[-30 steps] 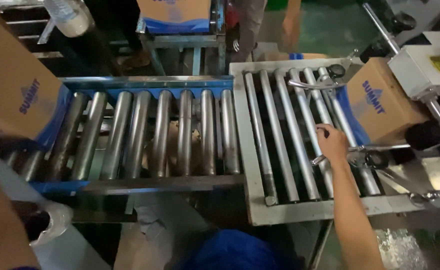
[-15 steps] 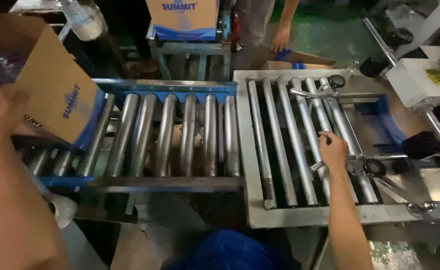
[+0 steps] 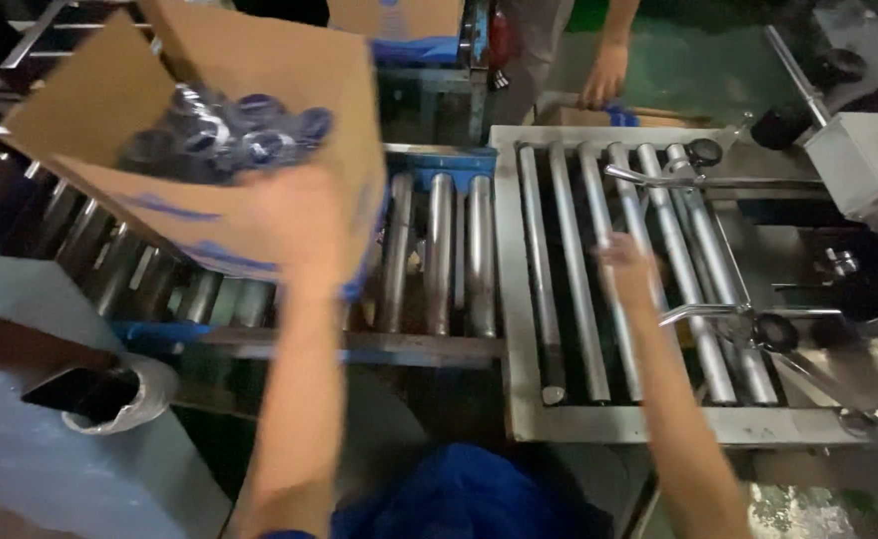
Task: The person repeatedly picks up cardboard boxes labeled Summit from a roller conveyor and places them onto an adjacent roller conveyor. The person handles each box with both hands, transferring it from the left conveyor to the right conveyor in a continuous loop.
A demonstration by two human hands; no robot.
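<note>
Left hand [image 3: 294, 225] is flat against the near side of an open cardboard box [image 3: 229, 150], fingers blurred but looks like a spread palm gripping the wall rather than a pinch. The box sits tilted at the left end of the blue-framed roller conveyor [image 3: 439, 255], flaps up, and you can see it's already filled with dark round-topped bottles [image 3: 229, 130] wrapped in something shiny. So the packing part looks done, but the flaps aren't folded or sealed yet. Right hand [image 3: 626, 265] is out over the grey roller table [image 3: 579, 279], empty, hovering just above the rollers; it's motion-blurred so I can't tell if the fingers are spread or closed. That roller table has nothing on it, with two guide arms with black wheels [image 3: 703, 155] standing on either side, and a white machine housing [image 3: 863, 160] further right. My read is the box has the whole run across both sets of rollers left to go. Another person's hand [image 3: 603, 75] is at the far edge, touching a flat piece of cardboard. A second box [image 3: 394, 20] sits beyond on another stand.
</note>
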